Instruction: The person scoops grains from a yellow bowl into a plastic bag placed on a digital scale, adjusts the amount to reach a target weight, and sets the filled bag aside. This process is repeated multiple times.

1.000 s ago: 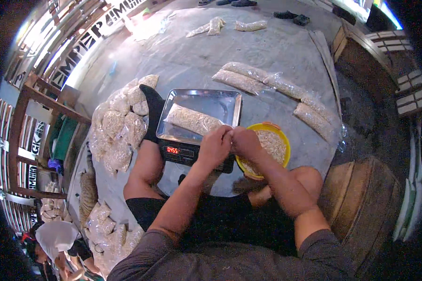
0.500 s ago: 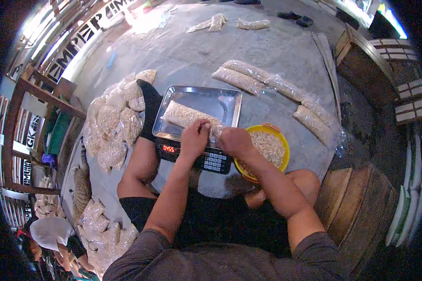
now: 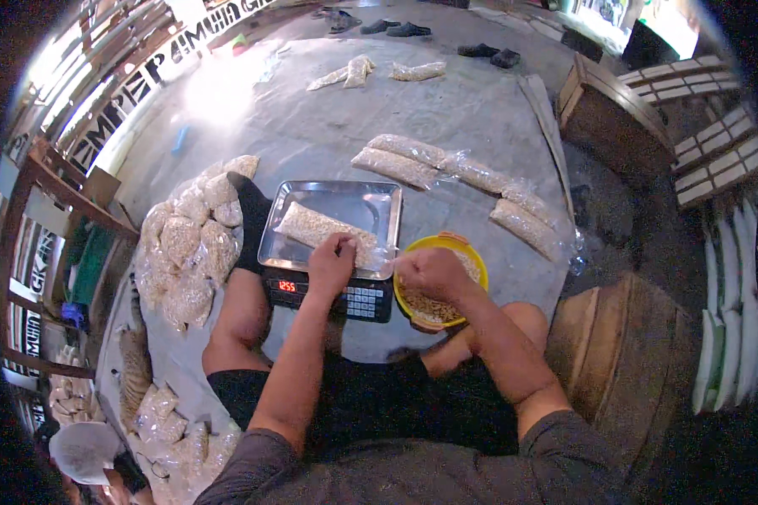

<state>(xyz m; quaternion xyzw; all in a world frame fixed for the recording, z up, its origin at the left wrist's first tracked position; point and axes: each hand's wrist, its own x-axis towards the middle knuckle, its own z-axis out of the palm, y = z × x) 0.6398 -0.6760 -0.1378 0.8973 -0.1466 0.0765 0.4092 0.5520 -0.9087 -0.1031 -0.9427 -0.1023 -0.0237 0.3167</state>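
Note:
A clear plastic bag filled with pale, nut-like pieces lies slantwise in the shiny metal tray of a digital scale. My left hand is closed at the bag's near right end, fingers pinched on the plastic. Just right of it, at the tray's corner, my right hand is curled closed on the bag's loose plastic end, slightly blurred. Beneath the right hand stands a yellow basin holding more of the same loose pieces.
Piled filled bags lie left of my leg, and more lie below near a striped cat. Several long filled bags stretch across the right. A wooden crate stands at my right. Another person is at lower left.
My right hand has moved a little right, away from my left, drawing out the bag's plastic end. The scale's red reading differs. The whole view has shifted slightly.

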